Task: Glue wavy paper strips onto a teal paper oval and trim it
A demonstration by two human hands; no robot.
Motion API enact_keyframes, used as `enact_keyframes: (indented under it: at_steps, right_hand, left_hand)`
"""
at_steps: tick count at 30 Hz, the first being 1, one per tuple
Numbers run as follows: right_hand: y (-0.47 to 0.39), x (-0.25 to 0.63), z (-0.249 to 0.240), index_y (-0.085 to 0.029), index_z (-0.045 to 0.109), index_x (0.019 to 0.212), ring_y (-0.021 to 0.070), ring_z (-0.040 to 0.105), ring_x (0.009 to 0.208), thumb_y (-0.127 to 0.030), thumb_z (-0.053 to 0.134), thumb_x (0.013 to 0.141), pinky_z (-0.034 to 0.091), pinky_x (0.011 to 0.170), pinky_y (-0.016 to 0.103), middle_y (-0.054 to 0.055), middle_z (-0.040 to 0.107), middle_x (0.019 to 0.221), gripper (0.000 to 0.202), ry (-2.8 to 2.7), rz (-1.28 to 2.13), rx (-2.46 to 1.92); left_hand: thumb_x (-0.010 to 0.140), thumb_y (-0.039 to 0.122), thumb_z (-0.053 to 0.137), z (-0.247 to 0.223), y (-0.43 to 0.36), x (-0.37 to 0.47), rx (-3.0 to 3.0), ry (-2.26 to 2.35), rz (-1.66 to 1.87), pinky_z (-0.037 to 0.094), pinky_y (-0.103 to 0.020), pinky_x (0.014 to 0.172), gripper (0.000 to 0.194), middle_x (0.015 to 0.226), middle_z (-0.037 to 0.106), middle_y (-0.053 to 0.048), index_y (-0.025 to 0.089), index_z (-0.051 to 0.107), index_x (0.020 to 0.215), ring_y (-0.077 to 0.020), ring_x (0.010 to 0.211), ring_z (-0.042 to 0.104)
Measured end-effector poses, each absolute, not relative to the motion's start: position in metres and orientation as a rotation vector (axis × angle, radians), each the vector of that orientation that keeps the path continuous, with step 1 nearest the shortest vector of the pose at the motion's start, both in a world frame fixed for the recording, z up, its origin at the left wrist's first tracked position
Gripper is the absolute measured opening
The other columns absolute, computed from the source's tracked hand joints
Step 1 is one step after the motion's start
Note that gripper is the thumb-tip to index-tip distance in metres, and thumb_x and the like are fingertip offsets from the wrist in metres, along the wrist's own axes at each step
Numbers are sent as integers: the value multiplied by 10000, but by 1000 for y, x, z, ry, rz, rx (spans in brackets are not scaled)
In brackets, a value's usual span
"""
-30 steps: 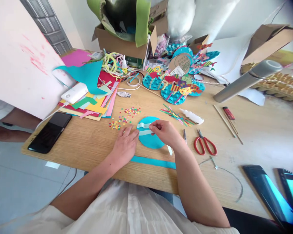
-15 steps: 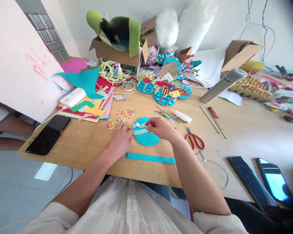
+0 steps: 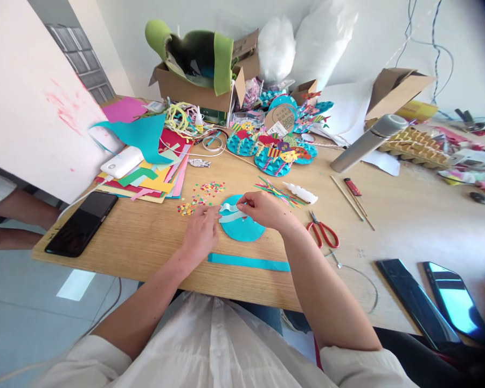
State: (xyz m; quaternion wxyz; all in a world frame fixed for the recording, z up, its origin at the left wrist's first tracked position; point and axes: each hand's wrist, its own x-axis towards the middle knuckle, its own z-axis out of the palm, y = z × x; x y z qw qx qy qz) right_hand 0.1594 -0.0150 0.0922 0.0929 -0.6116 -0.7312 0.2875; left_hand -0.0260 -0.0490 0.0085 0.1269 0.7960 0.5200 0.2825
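A teal paper disc (image 3: 242, 229) lies on the wooden table (image 3: 145, 237) in front of me. Two pale blue paper strips (image 3: 231, 213) run across its upper half. My left hand (image 3: 202, 233) rests flat at the disc's left edge, fingertips on the lower strip's end. My right hand (image 3: 264, 209) pinches the right end of the upper strip over the disc. A long teal paper strip (image 3: 248, 262) lies just below the disc, near the table's front edge.
Red scissors (image 3: 323, 230), a white glue bottle (image 3: 301, 192) and thin coloured strips (image 3: 275, 191) lie to the right. Confetti bits (image 3: 202, 195), stacked coloured paper (image 3: 153, 175), a black phone (image 3: 82, 223), finished paper crafts (image 3: 272, 151), a metal flask (image 3: 367, 143) and two dark devices (image 3: 436, 302) surround them.
My head has lifted, so the view now takes in more of the room. Both hands stay at the disc; the right fingers have shifted slightly along the upper strip.
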Motion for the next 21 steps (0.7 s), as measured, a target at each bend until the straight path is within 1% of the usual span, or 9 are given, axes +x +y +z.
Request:
enact_keyframes:
  at_steps: [3,7,12,15,18,19,21]
  right_hand:
    - [-14,160,92,-172,704,884,92,583,563,-210,552,867,340,499,187,7,704,697,158,-2177,858,-1814]
    - [-12,161,88,-169,696,886,94,608,578,-207,548,872,353,505,181,6,701,692,153,-2169,902,-1779]
    - [-9,162,85,-164,694,877,107,629,618,-169,544,857,354,514,191,16,708,723,152,-2201,887,-1757]
    - [-8,162,85,-161,689,927,108,636,629,-160,544,853,362,524,188,14,705,726,163,-2218,928,-1734]
    - [-8,162,86,-162,675,1016,104,631,649,-173,534,873,370,549,186,16,712,768,201,-2260,929,-1721]
    - [-9,161,87,-160,666,1044,105,627,661,-179,533,879,370,558,189,22,718,796,213,-2281,908,-1724]
    - [-10,159,91,-153,653,1071,114,623,707,-199,537,889,368,575,197,42,728,873,220,-2322,835,-1741]
  left_hand:
    - [761,-18,434,5,-53,-23,2386,1526,748,474,-410,956,532,969,732,-67,151,514,1260,-250,1136,553]
    - [778,0,454,2,-57,-20,2491,1550,633,462,-453,945,507,961,725,-101,121,510,1268,-282,1157,535]
    - [798,42,488,7,-58,-20,2577,1549,496,454,-463,942,453,961,700,-115,108,532,1244,-293,1117,541]
    - [832,97,521,12,-56,-20,2541,1548,587,453,-442,951,388,968,686,-106,118,546,1218,-284,1105,541]
    - [853,194,596,18,-50,-15,2441,1527,776,447,-442,962,348,1083,668,-104,160,552,1196,-277,1093,546]
    - [838,220,638,20,-48,-12,2395,1500,825,450,-441,959,379,1112,665,-94,179,544,1203,-274,1089,549]
    - [777,221,722,24,-43,-5,2297,1432,879,459,-431,948,507,1119,671,-70,201,512,1238,-266,1082,554]
